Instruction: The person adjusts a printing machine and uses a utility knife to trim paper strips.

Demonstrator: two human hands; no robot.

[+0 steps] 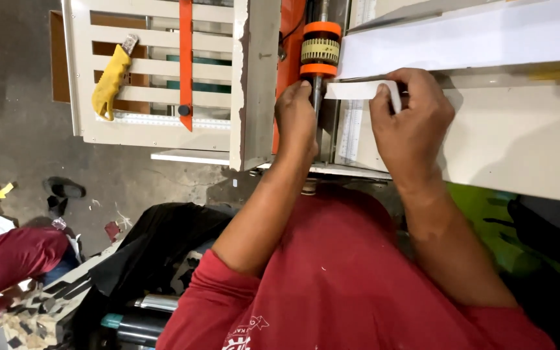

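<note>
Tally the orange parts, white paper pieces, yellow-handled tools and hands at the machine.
Orange rings on the roller: 2 (upper ring, lower ring)
Orange vertical bar: 1
White paper pieces: 2 (small strip, large sheet)
Yellow-handled tool: 1
Hands: 2 (left hand, right hand)
Total: 8

No packages, signs or screens; white paper strip [358, 89] between the hands.

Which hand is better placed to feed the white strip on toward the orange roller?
Right, probably. The right hand pinches the white paper strip on the machine table. The left hand rests at the shaft below the orange roller, off the strip.
</note>
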